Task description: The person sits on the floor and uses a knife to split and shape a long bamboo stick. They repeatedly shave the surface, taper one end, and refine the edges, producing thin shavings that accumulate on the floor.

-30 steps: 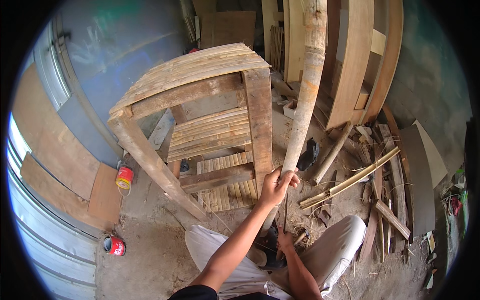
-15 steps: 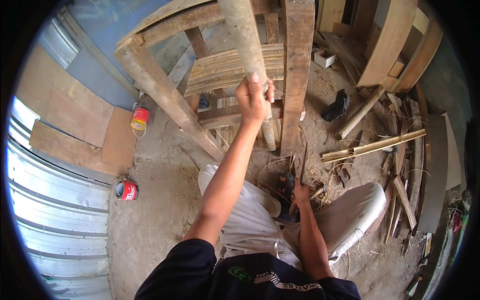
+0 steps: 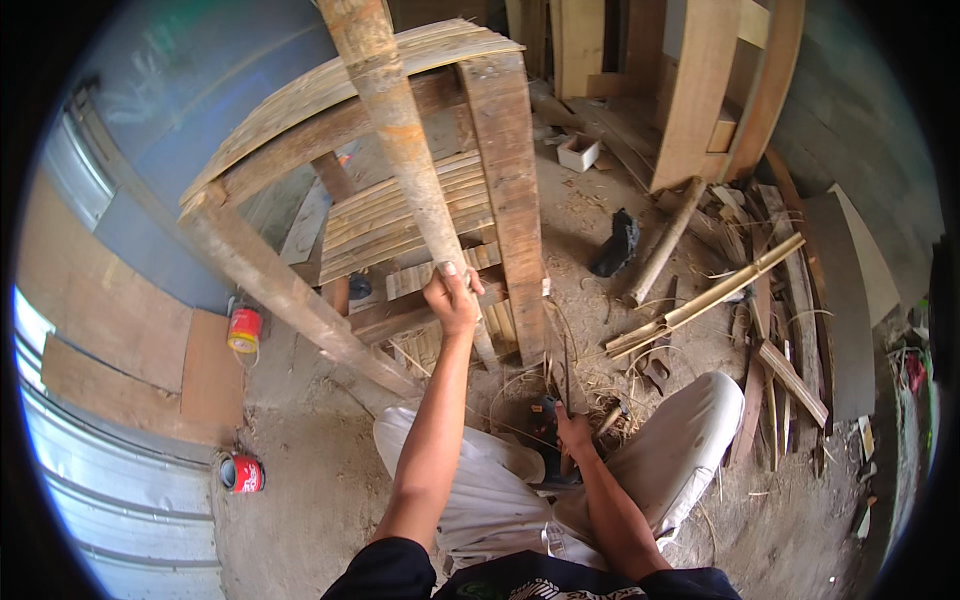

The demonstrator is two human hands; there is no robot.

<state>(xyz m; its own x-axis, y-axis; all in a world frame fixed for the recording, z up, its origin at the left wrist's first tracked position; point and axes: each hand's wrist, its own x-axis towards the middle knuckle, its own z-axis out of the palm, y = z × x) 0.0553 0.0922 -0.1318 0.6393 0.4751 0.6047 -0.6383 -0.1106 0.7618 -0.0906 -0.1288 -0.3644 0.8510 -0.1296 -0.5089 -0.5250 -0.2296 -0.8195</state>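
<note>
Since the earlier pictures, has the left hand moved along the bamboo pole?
Cannot tell: the camera shifted. The left hand grips the bamboo pole beside the wooden frame's post, much as before.

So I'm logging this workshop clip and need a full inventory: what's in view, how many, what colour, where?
bamboo pole: 1, tan, upright at centre, held
wooden rack: 1, brown, slatted, behind the pole
cans: 2, red, on the floor at left
white box: 1, floor at the back
split bamboo and offcuts: many, tan, floor at right
left hand: grip closed around the bamboo pole
right hand: low between the knees, grip unclear
</note>
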